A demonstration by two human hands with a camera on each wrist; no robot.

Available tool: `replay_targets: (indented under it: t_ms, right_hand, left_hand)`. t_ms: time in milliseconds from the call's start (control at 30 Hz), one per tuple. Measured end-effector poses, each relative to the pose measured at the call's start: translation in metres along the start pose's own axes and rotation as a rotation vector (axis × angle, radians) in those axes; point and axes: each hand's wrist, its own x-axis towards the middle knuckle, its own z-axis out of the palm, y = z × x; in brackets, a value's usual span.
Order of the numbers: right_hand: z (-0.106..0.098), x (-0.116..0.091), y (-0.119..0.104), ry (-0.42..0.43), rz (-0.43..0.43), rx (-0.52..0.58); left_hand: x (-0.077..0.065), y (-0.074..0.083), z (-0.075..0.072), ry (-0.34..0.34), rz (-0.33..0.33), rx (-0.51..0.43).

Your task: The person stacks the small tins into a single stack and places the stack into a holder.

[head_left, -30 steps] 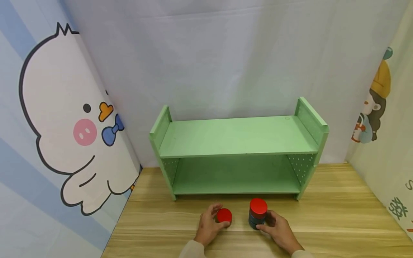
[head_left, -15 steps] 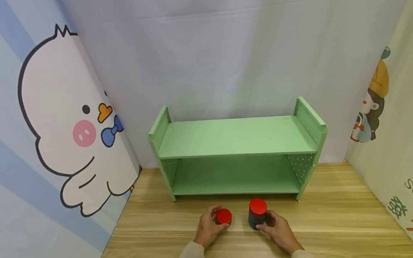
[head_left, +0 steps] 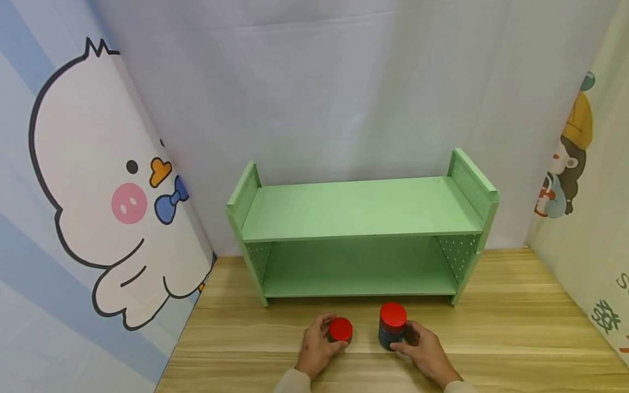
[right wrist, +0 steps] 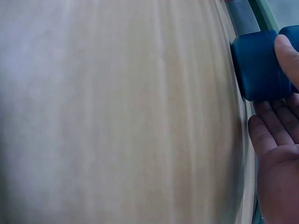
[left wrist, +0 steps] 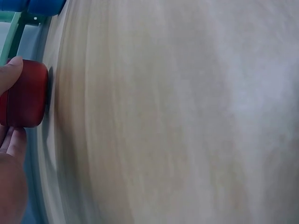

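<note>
A small round red tin (head_left: 341,329) stands on the wooden table, held between the thumb and fingers of my left hand (head_left: 316,347). In the left wrist view the thumb lies on one side of this red tin (left wrist: 29,93) and the fingers on the other. To its right is an upright stack: a red tin (head_left: 393,316) on top of dark blue tins (head_left: 390,338). My right hand (head_left: 425,352) grips the stack at its blue part. The right wrist view shows the thumb against the upper blue tin, above the lowest blue tin (right wrist: 259,65); the red top is out of that view.
Behind the tins stands a light green two-level shelf (head_left: 361,210), its lower front edge close to the stack. A pale curtain (head_left: 334,93) hangs at the back. Cartoon-printed cloths (head_left: 83,153) border the sides of the wooden table (head_left: 236,349).
</note>
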Motion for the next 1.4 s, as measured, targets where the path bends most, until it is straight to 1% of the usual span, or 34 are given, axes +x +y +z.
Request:
replay_targets:
  t_ms: [200,500,700,800,1000,1233,1400]
  right_hand:
    - [0.000,-0.001,0.000,0.000,0.006,0.000]
    - [0.000,-0.001,0.000,-0.006,0.014,-0.003]
    - [-0.001,-0.001,-0.001,-0.008,0.019,-0.001]
    - [-0.001,-0.001,-0.001,-0.007,0.019,0.000]
    - [-0.001,-0.001,0.000,-0.010,0.018,-0.001]
    - [-0.001,0.000,0.000,-0.013,0.014,-0.001]
    - [-0.001,0.000,0.000,-0.014,0.008,-0.008]
  left_hand:
    - [0.002,0.005,-0.001,0.011,0.014,0.010]
    - [0.005,0.019,-0.003,0.006,0.098,0.044]
    - [0.008,0.031,-0.003,-0.015,0.088,-0.001]
    - [0.009,0.036,-0.004,-0.020,0.100,-0.020]
    - [0.011,0.046,-0.006,-0.025,0.138,-0.009]
    - [0.015,0.057,-0.008,-0.046,0.122,-0.017]
    - [0.018,0.064,-0.009,-0.047,0.153,-0.010]
